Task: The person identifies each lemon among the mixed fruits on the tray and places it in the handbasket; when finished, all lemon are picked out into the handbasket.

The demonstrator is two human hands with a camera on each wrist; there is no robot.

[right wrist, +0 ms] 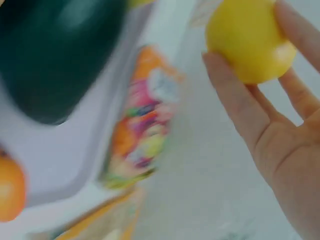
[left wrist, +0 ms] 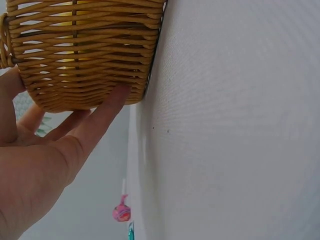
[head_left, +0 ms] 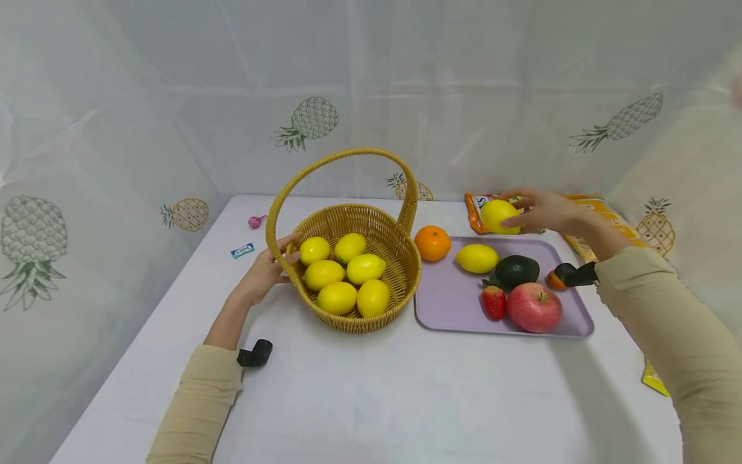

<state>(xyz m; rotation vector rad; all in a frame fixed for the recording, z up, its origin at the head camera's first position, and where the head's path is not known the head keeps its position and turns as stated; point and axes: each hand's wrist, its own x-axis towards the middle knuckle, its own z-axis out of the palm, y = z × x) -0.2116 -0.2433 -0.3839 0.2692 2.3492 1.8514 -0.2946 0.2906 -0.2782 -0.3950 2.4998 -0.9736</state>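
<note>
My right hand [head_left: 545, 209] pinches a lemon [head_left: 497, 216] between thumb and fingers, above the tray's back edge. In the right wrist view that lemon [right wrist: 250, 40] sits in the fingertips. My left hand [head_left: 263, 274] rests against the left side of the wicker basket [head_left: 400, 283], near the foot of its handle. In the left wrist view, extended fingers [left wrist: 102, 115] touch the woven wall [left wrist: 90, 65] from outside. Several lemons [head_left: 348, 274] lie in the basket. The lilac tray [head_left: 446, 309] holds another lemon [head_left: 477, 258], an avocado [head_left: 518, 272], a strawberry [head_left: 494, 302] and an apple [head_left: 534, 307].
An orange [head_left: 432, 243] sits at the tray's back left corner, and a smaller orange fruit [head_left: 555, 280] at its right side. Behind the tray lie snack bags [head_left: 475, 209]. A pink lollipop [head_left: 255, 222] and a small blue packet [head_left: 242, 251] are left of the basket.
</note>
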